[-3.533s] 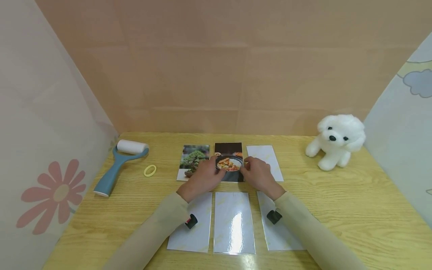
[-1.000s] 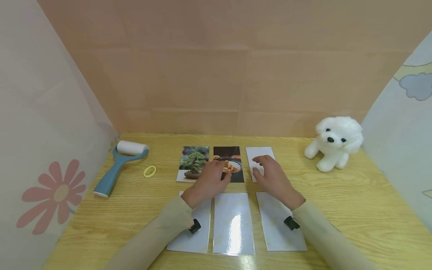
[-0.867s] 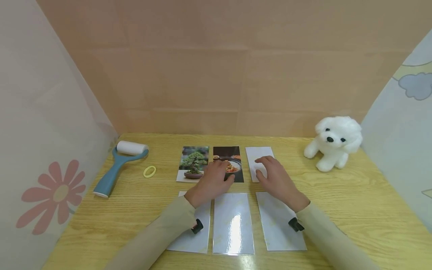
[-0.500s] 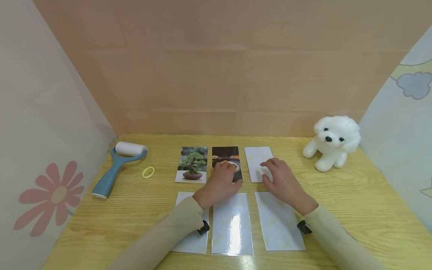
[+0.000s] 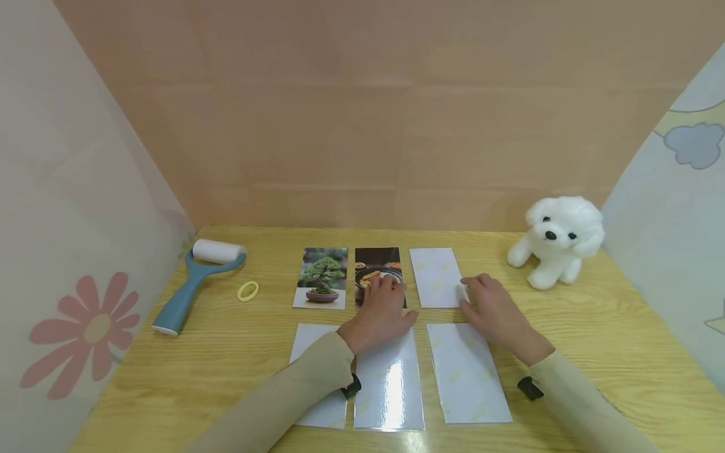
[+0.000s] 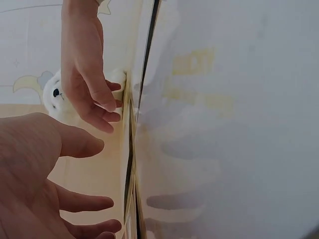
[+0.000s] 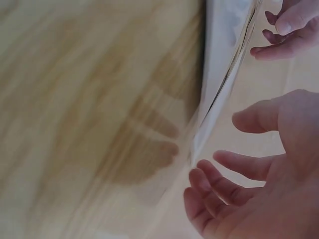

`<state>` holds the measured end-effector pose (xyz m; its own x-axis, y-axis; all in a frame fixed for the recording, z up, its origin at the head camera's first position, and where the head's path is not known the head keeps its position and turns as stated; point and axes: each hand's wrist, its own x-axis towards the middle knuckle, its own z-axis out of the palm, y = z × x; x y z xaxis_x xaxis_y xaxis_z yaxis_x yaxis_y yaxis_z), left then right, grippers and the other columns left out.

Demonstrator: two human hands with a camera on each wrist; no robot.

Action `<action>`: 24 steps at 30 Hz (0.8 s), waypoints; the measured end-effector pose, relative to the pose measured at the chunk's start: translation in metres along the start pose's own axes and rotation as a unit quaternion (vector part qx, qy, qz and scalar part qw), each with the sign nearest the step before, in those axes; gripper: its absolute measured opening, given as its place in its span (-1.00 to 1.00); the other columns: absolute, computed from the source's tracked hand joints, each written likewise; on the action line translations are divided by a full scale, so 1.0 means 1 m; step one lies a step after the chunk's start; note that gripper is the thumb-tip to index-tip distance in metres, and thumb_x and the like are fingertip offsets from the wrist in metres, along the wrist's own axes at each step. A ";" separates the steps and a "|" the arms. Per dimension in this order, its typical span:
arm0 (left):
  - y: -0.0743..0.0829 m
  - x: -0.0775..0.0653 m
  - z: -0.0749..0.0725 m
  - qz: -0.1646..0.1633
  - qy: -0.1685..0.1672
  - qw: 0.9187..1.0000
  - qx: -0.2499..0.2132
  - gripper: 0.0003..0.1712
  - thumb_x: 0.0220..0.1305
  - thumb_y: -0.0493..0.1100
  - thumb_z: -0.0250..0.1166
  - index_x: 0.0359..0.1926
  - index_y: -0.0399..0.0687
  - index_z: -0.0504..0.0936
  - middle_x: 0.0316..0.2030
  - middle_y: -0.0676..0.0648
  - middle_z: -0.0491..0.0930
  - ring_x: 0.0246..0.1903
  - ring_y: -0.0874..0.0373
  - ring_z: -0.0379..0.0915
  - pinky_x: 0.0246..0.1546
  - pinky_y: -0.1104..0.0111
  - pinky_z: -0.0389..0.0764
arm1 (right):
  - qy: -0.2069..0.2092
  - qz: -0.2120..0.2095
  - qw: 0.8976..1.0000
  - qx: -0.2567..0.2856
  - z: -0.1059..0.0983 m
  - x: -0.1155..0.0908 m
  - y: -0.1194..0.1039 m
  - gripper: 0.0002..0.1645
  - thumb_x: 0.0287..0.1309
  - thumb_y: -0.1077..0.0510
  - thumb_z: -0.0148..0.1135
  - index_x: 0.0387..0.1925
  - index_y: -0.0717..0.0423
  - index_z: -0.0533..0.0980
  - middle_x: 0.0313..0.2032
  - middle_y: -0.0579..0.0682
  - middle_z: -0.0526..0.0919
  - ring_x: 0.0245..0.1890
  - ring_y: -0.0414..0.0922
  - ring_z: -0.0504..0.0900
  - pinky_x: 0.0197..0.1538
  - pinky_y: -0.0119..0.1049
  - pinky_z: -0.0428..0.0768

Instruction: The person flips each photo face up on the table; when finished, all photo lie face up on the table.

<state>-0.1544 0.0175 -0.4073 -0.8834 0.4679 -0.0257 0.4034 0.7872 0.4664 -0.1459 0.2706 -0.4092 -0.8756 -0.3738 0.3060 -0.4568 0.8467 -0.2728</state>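
My left hand (image 5: 382, 318) is over the lower part of a photo card (image 5: 378, 257) that shows a bowl of food. Its fingers are spread in the left wrist view and grip nothing. The right hand (image 5: 503, 318), also holding nothing, is beside the right edge of a white-backed card (image 5: 435, 277). Its fingers are loosely bent in the right wrist view. A bonsai photo card (image 5: 321, 277) lies face up at the left of the back row. In the front row lie a left card (image 5: 328, 402), partly under my sleeve, a shiny middle card (image 5: 374, 390) and a right card (image 5: 469, 377), all white side up.
On the left of the wooden table (image 5: 226, 365) lie a blue-handled roller (image 5: 189, 292) with a white drum and a yellow ring (image 5: 248, 290). A white plush dog (image 5: 566, 239) sits at the back right. Walls enclose the back and both sides.
Both hands were at the sides of the food card; they have let go of it. The right hand has moved right, past the white-backed card, and the left hand right and nearer me.
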 end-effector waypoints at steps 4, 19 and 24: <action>0.002 0.004 0.002 0.011 0.006 1.000 0.004 -0.64 0.41 0.13 0.23 -0.21 -0.08 0.56 0.12 -0.22 0.37 0.13 -0.18 0.14 0.13 -0.02 0.28 | -0.040 0.033 0.999 0.014 -0.004 -0.003 0.003 -0.56 0.25 0.26 0.26 0.07 0.49 0.49 -0.14 0.35 0.53 -0.19 0.23 0.53 -0.08 0.15 0.51; 0.006 0.014 0.013 0.008 -0.005 0.999 0.033 -0.55 0.41 0.22 0.18 -0.31 -0.08 0.57 0.14 -0.23 0.34 0.08 -0.12 0.16 0.13 0.01 0.31 | -0.077 0.073 0.994 0.030 -0.001 -0.005 0.008 -0.49 0.32 0.19 0.26 0.17 0.47 0.47 -0.12 0.36 0.49 -0.23 0.13 0.49 -0.14 0.06 0.48; 0.008 0.016 0.013 0.004 -0.003 0.999 0.036 -0.53 0.41 0.23 0.18 -0.35 -0.08 0.57 0.12 -0.22 0.34 0.07 -0.11 0.15 0.13 0.00 0.31 | -0.076 0.073 0.994 0.027 -0.002 -0.005 0.009 -0.48 0.32 0.18 0.27 0.16 0.48 0.48 -0.10 0.38 0.49 -0.20 0.17 0.52 -0.12 0.09 0.50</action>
<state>-0.1622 0.0370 -0.4155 -0.8786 0.4767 -0.0286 0.4268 0.8106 0.4010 -0.1458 0.2809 -0.4117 -0.9446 -0.3058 0.1189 -0.3281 0.8762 -0.3530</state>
